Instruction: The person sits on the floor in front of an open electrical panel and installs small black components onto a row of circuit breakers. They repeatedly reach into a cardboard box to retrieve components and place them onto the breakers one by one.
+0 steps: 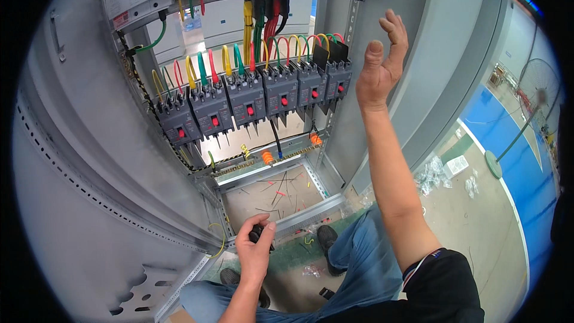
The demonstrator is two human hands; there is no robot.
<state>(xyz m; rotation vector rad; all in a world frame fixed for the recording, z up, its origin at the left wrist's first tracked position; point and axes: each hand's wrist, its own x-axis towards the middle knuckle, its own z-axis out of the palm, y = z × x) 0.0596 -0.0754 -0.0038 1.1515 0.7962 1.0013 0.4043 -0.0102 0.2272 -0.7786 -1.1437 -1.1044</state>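
Grey metal cabinet (57, 137) stands open on a pale floor (478, 215), with a blue strip (499, 128) at the right. Inside it, the row of dark breakers (244, 94) has its long axis from left to right, rising slightly rightward. Right hand (384, 69) is raised, fingers loosely spread, apparently empty; the row's right end lies just to its left. Left hand (252, 250), farther away below the row, curls around a black object (256, 234).

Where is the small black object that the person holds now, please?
In the head view, the small black object is at lower centre, in the person's left hand, seen near the grey metal bottom rail.
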